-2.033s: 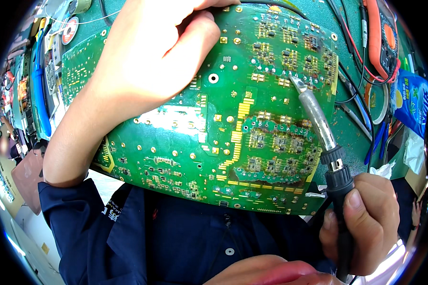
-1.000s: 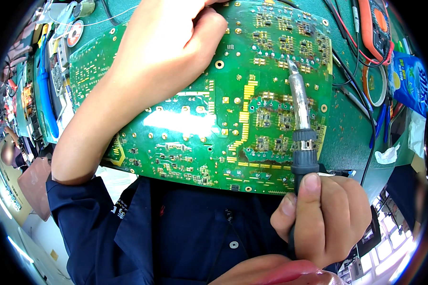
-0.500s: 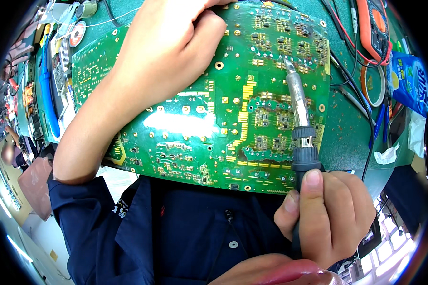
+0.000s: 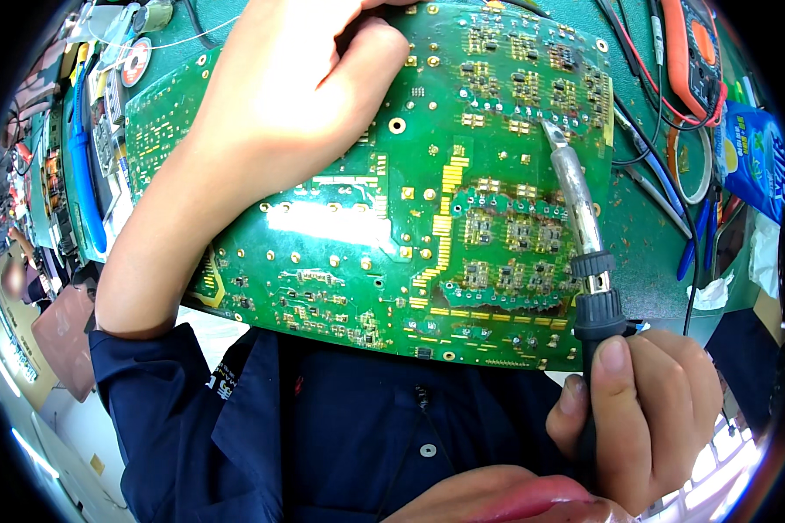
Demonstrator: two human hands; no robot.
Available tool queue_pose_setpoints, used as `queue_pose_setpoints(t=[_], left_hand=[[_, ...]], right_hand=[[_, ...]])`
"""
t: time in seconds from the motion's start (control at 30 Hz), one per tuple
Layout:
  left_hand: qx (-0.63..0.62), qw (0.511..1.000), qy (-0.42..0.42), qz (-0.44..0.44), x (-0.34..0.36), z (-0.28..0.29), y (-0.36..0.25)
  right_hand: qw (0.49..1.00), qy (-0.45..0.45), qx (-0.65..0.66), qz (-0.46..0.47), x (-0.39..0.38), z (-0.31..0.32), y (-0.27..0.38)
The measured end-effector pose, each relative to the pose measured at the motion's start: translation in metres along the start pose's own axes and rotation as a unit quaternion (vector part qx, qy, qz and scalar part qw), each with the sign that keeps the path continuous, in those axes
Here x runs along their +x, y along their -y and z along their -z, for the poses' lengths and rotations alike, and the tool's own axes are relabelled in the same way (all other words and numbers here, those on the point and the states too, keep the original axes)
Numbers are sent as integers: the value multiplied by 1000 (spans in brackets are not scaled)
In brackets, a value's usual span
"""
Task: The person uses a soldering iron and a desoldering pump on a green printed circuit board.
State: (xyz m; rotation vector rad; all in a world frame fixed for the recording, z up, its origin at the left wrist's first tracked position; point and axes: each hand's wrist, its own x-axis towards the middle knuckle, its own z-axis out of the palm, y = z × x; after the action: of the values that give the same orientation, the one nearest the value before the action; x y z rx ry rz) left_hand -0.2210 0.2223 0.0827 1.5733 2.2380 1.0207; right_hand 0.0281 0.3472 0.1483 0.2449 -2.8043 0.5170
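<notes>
My left hand rests over the upper middle of a large green circuit board, fingers curled; their tips and whatever they hold are hidden at the top edge. My right hand is closed round the black handle of a soldering iron at lower right. The iron's angled tip touches or hovers just over a row of small pads in the board's upper right; I cannot tell which.
The green mat carries an orange multimeter with leads, a blue packet, tweezers, crumpled tissue, a reel and blue-handled tool. Another person is blurred at far left.
In the last half second my right hand and the iron have shifted rightward, the tip slightly right and down. Two seconds ago they sat further right. My left hand stays on the board.
</notes>
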Motion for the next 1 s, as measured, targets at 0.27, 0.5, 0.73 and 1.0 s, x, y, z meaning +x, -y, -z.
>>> queue_pose_setpoints(t=[0.27, 0.5, 0.73, 1.0], left_hand=[[-5, 1000, 8, 1, -3, 2, 1], [-30, 999, 13, -38, 2, 2, 8], [22, 993, -20, -111, -2, -1, -2], [-7, 992, 1, -126, 0, 0, 10]], right_hand=[[999, 15, 43, 7, -1, -1, -10], [996, 51, 77, -19, 1, 14, -9], [990, 38, 30, -131, 0, 2, 12], [998, 7, 63, -11, 0, 1, -8]])
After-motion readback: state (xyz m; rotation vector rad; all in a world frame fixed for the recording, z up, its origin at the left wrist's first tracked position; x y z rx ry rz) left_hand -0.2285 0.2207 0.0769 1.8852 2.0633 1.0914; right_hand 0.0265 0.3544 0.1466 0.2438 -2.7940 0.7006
